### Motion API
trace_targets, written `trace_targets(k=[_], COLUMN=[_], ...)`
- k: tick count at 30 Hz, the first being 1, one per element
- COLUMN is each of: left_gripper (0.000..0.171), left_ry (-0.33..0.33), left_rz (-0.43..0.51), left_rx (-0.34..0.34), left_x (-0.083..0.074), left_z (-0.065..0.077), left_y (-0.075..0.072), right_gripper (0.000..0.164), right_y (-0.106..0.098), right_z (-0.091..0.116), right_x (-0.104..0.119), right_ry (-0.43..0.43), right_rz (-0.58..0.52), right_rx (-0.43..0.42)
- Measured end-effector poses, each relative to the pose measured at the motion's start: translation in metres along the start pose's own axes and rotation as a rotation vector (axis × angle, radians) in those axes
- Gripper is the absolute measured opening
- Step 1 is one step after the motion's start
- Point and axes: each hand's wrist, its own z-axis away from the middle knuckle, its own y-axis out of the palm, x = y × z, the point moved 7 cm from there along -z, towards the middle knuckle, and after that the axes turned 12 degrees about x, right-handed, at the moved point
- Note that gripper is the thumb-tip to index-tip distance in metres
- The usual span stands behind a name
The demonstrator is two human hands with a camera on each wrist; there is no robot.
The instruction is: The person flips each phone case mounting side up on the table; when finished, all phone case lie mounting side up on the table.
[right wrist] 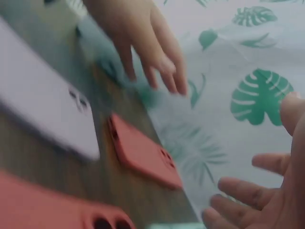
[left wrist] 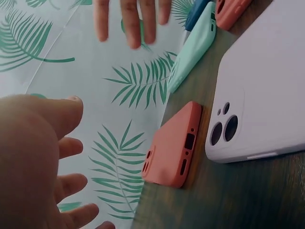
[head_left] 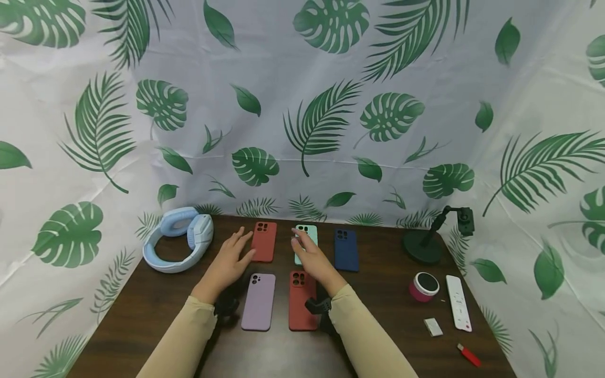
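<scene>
My left hand (head_left: 228, 262) hovers beside the back red phone case (head_left: 264, 242), fingers spread and holding nothing. Over the mint phone case (head_left: 312, 234) is my right hand (head_left: 315, 261), also with nothing in it and covering part of that case. To the right of the mint one lies a dark blue phone case (head_left: 346, 250). Nearer the front, a lilac phone case (head_left: 258, 304) and a second red phone case (head_left: 301, 299) lie side by side, the red one partly behind the right wrist. In the left wrist view, the left fingers (left wrist: 71, 187) appear clear of the cases.
Light blue headphones (head_left: 200, 236) sit at the table's back left. On the right are a black stand (head_left: 423, 247), a pink round jar-like object (head_left: 424, 287), a white remote (head_left: 458, 303), a small white block (head_left: 433, 327) and a red USB stick (head_left: 469, 355). Leaf-print cloth (head_left: 302, 105) surrounds the table.
</scene>
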Motion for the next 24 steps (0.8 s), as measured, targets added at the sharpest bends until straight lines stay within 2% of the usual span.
trace_targets(k=[7, 11, 15, 20, 22, 24], left_gripper=[0.059, 0.056, 0.051, 0.045, 0.044, 0.043], left_ry=[0.0, -0.035, -0.052, 0.028, 0.035, 0.014], left_rz=[0.074, 0.262, 0.458, 0.615, 0.624, 0.615], left_rx=[0.017, 0.038, 0.042, -0.01, -0.017, -0.005], left_x=[-0.001, 0.008, 0.023, 0.039, 0.041, 0.041], left_z=[-0.003, -0.004, -0.009, -0.01, -0.006, -0.003], left_y=[0.001, 0.006, 0.017, 0.03, 0.029, 0.029], right_gripper=[0.08, 0.09, 0.093, 0.095, 0.096, 0.096], right_y=[0.031, 0.043, 0.05, 0.056, 0.06, 0.064], right_z=[-0.014, -0.019, -0.021, -0.025, -0.027, -0.029], right_x=[-0.006, -0.009, -0.013, -0.017, -0.016, -0.015], right_ry=[0.073, 0.086, 0.099, 0.097, 0.095, 0.098], right_rz=[-0.32, -0.474, -0.61, -0.687, -0.7, -0.71], right_rx=[0.097, 0.098, 0.08, 0.074, 0.073, 0.075])
